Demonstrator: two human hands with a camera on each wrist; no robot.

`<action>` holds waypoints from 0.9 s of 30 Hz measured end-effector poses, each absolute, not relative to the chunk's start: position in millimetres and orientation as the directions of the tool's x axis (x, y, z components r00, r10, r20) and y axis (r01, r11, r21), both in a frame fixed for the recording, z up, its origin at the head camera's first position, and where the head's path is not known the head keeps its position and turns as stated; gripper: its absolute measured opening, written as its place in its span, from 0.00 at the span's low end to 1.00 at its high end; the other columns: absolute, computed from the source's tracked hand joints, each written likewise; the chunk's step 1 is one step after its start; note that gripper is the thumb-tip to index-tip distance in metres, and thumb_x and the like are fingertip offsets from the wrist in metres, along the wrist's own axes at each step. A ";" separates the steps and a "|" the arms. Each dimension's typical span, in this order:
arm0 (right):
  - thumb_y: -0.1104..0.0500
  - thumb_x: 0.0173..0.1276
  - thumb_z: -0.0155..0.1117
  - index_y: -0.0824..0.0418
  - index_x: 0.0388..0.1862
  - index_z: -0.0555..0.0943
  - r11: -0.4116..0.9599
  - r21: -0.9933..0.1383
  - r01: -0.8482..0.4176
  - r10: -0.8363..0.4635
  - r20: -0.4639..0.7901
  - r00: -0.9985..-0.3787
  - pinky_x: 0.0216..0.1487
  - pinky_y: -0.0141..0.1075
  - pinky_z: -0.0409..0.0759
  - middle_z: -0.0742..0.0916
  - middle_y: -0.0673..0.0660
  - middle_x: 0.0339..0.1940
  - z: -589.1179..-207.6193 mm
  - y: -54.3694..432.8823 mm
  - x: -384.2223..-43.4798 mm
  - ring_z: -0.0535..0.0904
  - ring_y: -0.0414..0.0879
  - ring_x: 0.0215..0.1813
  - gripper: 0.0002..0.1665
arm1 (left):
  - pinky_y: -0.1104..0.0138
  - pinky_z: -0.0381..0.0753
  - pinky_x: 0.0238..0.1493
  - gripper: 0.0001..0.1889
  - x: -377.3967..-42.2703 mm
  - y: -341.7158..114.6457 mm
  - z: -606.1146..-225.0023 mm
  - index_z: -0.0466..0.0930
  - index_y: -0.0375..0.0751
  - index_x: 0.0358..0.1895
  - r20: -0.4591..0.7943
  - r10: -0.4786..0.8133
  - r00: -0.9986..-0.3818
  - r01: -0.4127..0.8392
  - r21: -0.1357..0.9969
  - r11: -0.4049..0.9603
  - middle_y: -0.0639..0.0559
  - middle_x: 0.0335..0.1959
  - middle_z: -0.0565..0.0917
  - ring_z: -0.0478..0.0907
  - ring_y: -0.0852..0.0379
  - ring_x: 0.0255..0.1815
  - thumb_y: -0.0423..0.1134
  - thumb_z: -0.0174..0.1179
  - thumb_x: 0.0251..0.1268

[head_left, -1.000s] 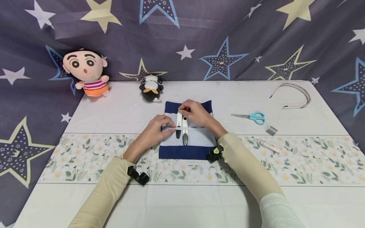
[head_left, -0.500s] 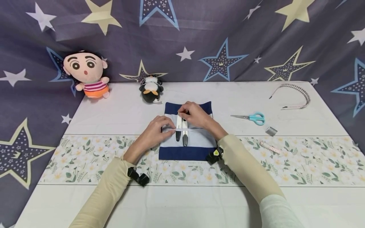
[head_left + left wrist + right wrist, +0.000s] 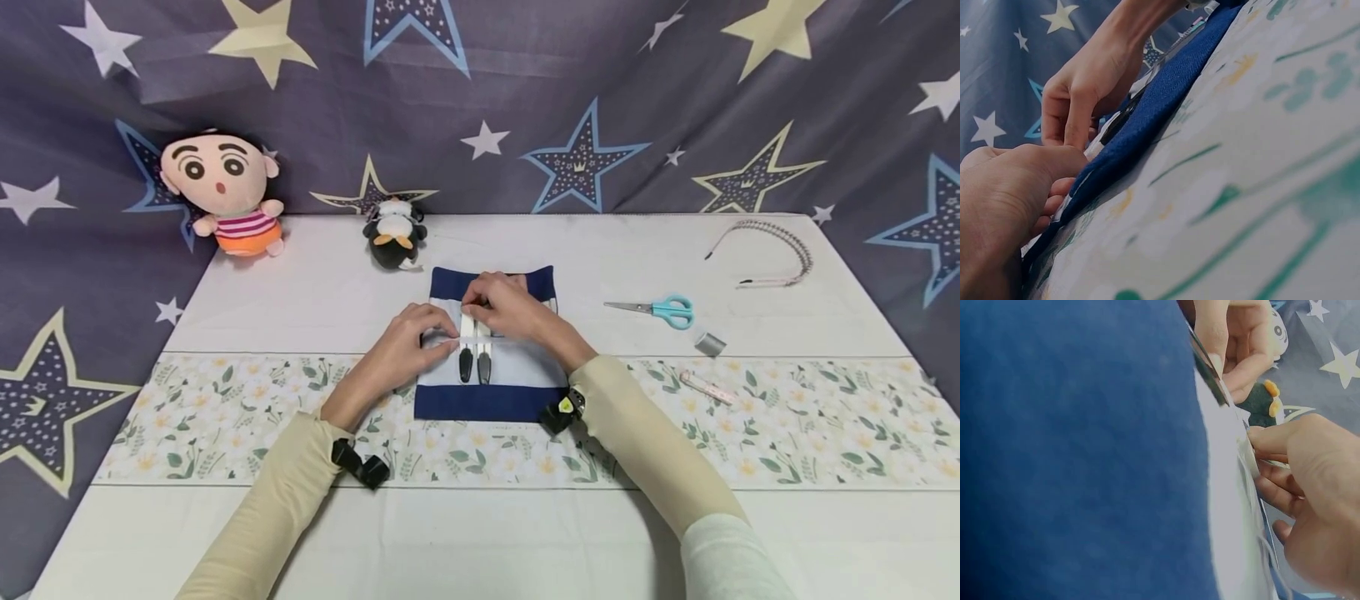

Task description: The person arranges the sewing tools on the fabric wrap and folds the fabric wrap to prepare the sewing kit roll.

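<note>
A navy-and-pale-blue fabric piece [image 3: 491, 403] lies in the middle of the table, a narrow white band [image 3: 486, 339] crossing it. Two slim white tools with dark ends run under this band side by side; their kind is not clear. My left hand [image 3: 408, 342] pinches the band's left side between thumb and fingertips. With thumb and fingers, my right hand [image 3: 513, 306] pinches the far end of the left white tool [image 3: 467, 327]. Beside it lies the right white tool [image 3: 483, 365], its far end hidden under my right hand. Both hands [image 3: 1329, 481] work close together in the right wrist view.
Blue-handled scissors [image 3: 671, 312], a grey thread spool [image 3: 710, 344] and a pink patterned stick [image 3: 707, 387] lie to the right. Farther back is a headband [image 3: 802, 250]. A penguin plush [image 3: 395, 235] and a boy doll [image 3: 232, 196] sit at the back left.
My right hand has pushed the left white tool toward me under the band, so its dark end now lies level with the other one's. The left hand has stayed on the band.
</note>
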State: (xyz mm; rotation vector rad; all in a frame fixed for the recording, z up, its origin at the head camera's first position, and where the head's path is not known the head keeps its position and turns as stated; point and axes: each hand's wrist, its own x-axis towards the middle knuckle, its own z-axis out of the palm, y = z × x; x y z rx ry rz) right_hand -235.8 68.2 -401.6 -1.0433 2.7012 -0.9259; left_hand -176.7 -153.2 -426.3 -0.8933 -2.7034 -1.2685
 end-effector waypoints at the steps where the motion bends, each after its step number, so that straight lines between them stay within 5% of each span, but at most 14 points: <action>1: 0.59 0.78 0.64 0.59 0.46 0.88 0.579 -0.572 -0.581 -0.642 0.119 -0.757 0.55 0.52 0.61 0.86 0.52 0.42 -401.5 67.4 -235.2 0.78 0.49 0.49 0.08 | 0.51 0.74 0.52 0.02 -176.8 -153.6 -426.3 0.87 0.42 0.42 0.256 0.486 -0.836 0.507 0.699 0.504 0.48 0.48 0.84 0.74 0.47 0.52 0.34 0.69 0.69; 27: 0.57 0.78 0.64 0.58 0.47 0.90 0.567 -0.596 -0.568 -0.627 0.135 -0.767 0.53 0.50 0.64 0.87 0.50 0.40 -401.9 67.0 -232.5 0.80 0.45 0.44 0.10 | 0.52 0.74 0.52 0.02 -175.2 -154.2 -425.6 0.87 0.44 0.41 0.238 0.473 -0.848 0.485 0.708 0.514 0.49 0.50 0.83 0.74 0.48 0.53 0.35 0.69 0.69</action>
